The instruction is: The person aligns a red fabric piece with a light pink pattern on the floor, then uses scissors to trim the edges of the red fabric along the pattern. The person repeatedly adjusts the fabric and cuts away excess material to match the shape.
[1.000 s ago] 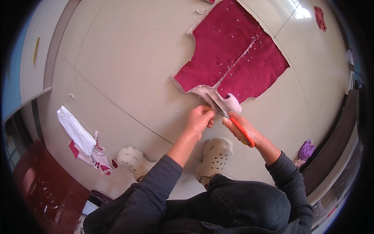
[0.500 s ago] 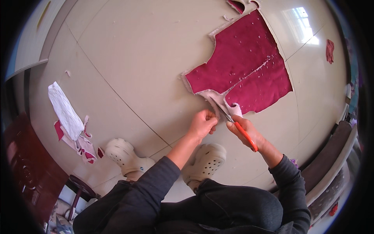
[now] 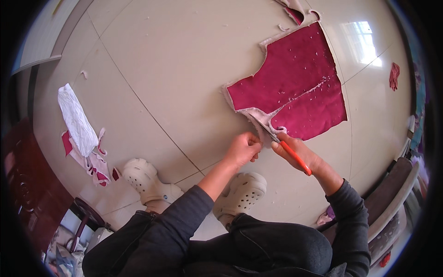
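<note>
A crimson piece of fabric (image 3: 295,78) with a pale fleecy underside lies spread on the tiled floor ahead of me. My right hand (image 3: 297,152) is closed round scissors (image 3: 294,157) with orange handles. Their blades reach into the turned-up pale edge at the fabric's near left corner. Just left of the blades, my left hand (image 3: 244,148) pinches a narrow pale strip (image 3: 264,135) at that edge. Its fingertips partly hide the end of the strip.
At the left lie a folded white cloth (image 3: 77,120) and pink-and-crimson scraps (image 3: 98,170). More scraps (image 3: 293,13) rest beyond the fabric. A reddish crumpled cloth (image 3: 394,76) is far right. My beige clogs (image 3: 242,191) stand nearby; a dark cushioned seat (image 3: 390,189) is at right.
The view has shifted slightly, so the fabric appears lower and further right. Both hands keep their grips, with the scissors still at the pale edge.
</note>
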{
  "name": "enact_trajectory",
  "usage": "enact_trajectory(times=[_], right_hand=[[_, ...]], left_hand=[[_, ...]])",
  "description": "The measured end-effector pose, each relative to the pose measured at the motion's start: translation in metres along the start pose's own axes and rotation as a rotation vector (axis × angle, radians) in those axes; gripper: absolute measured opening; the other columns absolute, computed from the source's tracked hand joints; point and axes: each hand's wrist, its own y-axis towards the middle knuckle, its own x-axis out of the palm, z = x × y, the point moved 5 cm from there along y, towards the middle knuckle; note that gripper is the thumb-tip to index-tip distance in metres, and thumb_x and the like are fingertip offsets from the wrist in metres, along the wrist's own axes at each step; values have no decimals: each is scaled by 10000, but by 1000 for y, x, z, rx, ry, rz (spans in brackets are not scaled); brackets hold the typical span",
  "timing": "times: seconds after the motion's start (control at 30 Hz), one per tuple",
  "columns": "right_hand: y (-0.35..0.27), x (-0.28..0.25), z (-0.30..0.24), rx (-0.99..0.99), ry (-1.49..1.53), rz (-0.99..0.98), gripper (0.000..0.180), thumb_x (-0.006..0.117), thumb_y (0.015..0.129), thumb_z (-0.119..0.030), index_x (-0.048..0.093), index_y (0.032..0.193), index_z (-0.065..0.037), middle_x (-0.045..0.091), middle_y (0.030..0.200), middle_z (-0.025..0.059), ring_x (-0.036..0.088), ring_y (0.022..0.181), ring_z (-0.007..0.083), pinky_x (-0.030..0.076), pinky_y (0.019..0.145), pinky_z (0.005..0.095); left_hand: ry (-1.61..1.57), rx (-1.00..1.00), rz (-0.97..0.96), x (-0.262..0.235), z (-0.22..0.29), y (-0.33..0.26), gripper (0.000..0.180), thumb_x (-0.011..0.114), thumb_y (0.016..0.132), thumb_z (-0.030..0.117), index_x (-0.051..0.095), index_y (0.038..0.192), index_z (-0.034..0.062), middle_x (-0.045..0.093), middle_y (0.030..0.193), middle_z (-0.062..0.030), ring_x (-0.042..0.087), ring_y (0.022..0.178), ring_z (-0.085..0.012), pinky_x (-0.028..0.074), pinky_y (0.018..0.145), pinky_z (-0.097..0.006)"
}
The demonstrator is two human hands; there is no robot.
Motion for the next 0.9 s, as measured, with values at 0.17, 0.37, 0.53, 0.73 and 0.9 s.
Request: enact_trajectory(times=[0.17,0.37,0.53,0.73,0.9], right_hand=[[-1,2,3,5,71,29,421,563,945,-394,541,1017,20,532,672,115,531,641,169,459,627,332],[-1,0,2,-22,32,50,413,585,938,-376,565,1054,20,558,685,115,553,650,169,471,633,331],[-1,-2,0,-14,-8,57,411,594,934,-367,568,1066,21,597,707,141,607,670,208,489,649,343],[1,-4,-5,-24,-110,58,338,572,950,-313,541,1070,1,598,767,173,646,710,314,506,606,365],[11,-5,-11,-396,-467,-43,151,505,955,-160,513,1056,-49,512,851,168,634,710,317,522,567,351]], left_hand=[[-18,3,6,-2,-5,0,86,591,841,72,573,892,6,577,729,-36,551,606,-106,449,518,-253],[-8,151,227,-12,15,-9,203,614,846,102,559,1009,-6,589,803,-42,562,641,-110,462,535,-256],[-323,177,328,-11,32,-6,233,619,864,111,534,1058,13,613,848,-44,582,633,-103,485,527,-258],[-303,137,290,-7,20,6,115,589,897,130,577,971,42,613,795,-17,578,652,-91,472,559,-242],[-286,141,270,-11,23,3,81,589,872,107,584,906,33,606,721,-17,556,597,-80,444,520,-232]])
